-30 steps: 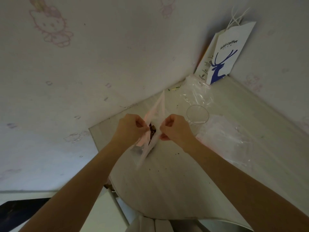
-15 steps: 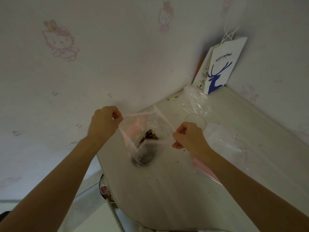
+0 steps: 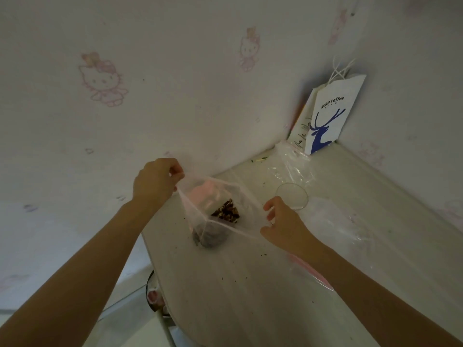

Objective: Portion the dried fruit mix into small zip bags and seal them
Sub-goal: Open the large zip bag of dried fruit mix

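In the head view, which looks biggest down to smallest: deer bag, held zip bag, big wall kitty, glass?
1. deer bag and zip bag: about alike, and the zip bag is nearer, so unranked
2. big wall kitty
3. glass

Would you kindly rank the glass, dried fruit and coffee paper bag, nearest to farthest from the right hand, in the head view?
1. Glass, just beyond the right hand.
2. Dried fruit, to its left, inside the zip bag.
3. Coffee paper bag, far corner.
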